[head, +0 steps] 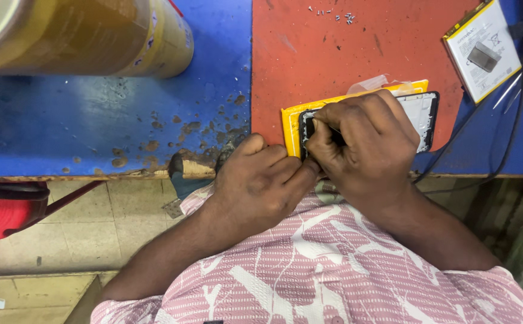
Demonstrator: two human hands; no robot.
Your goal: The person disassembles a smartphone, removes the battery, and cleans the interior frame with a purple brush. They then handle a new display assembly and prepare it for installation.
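Red mat (333, 66) on the counter (93, 120) carries an opened phone (420, 114); both hands, left (261, 186) and right (366, 147), pinch its near end.

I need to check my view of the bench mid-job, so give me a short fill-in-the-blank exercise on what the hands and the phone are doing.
1. The opened phone lies on a ____ pad.
2. That pad sits on a ____ mat.
3. The right hand rests on the ____.
4. The small screws lie at the mat's ____ edge.

Missing words: yellow; red; phone; far
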